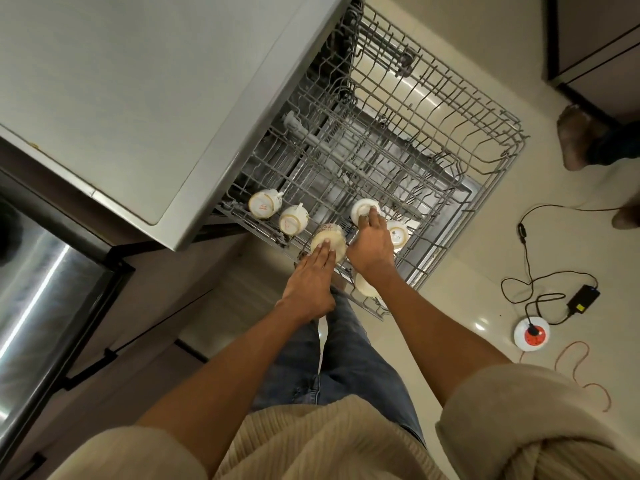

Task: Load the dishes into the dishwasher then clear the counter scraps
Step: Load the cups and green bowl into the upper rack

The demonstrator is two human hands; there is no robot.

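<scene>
The dishwasher's grey wire upper rack is pulled out over the floor. Several white cups stand upside down along its near side, two of them at the left. My left hand rests straight fingers on the upturned base of a cream cup. My right hand reaches a little farther in, its fingers curled over another white cup. One more cup sits just right of that hand. Another cup lies under my right wrist, partly hidden.
A grey counter overhangs the rack's left side, with a steel appliance front below it. On the floor to the right lie a black adapter, its cable, a round socket and an orange cord. Another person's foot stands at the far right.
</scene>
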